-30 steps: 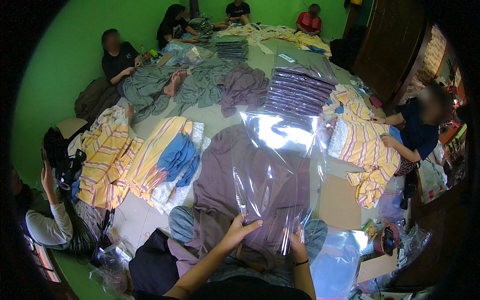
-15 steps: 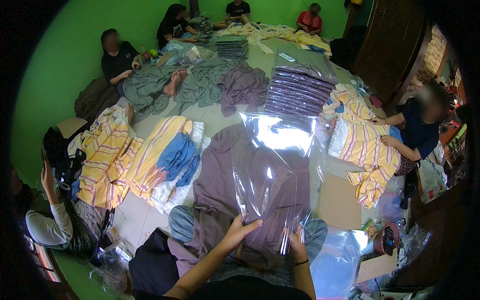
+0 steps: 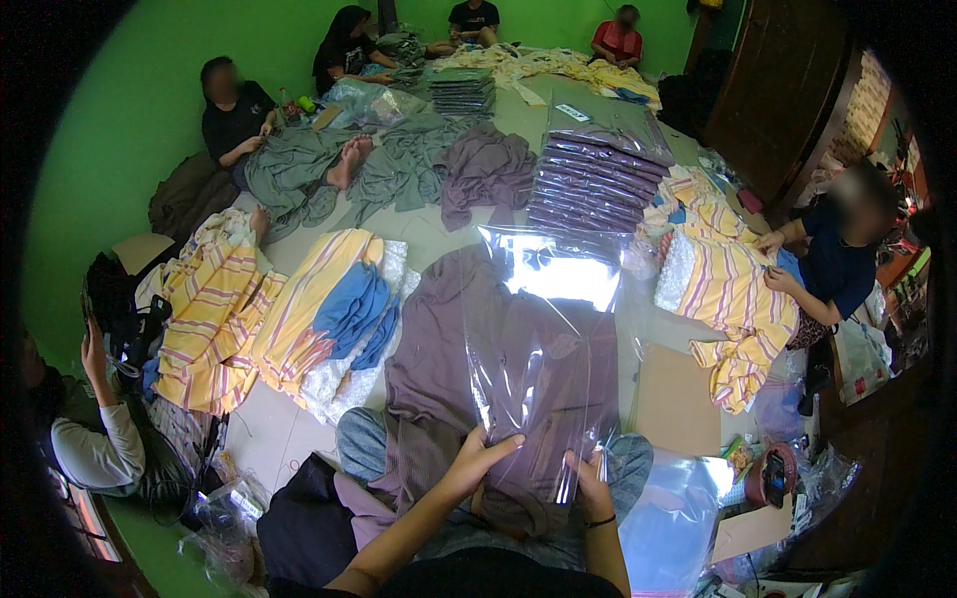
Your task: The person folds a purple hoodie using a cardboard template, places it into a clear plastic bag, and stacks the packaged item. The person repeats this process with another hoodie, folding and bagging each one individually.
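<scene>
A clear, shiny plastic bag (image 3: 548, 364) is stretched out in front of me, its near edge pinched between my two hands. My left hand (image 3: 480, 463) grips it at the left, thumb on top. At the right edge my right hand (image 3: 592, 486) closes on it, its fingers partly hidden behind the plastic. Mauve-brown cloth (image 3: 429, 344) spreads over my lap and the floor beneath, showing through the bag. Beyond the bag stands a tall stack of folded mauve garments in clear bags (image 3: 596, 189).
More clear bags (image 3: 666, 523) lie by my right knee, near a cardboard sheet (image 3: 678, 401). Yellow striped cloth with blue (image 3: 317, 299) lies at the left. A co-worker (image 3: 832, 244) handles striped cloth at the right; several others sit around the room. A green-grey stack (image 3: 462, 93) stands farther back.
My hands keep their hold on the bag, which has shifted only slightly, with its glare changing. The co-worker at the right has moved their hands on the striped cloth.
</scene>
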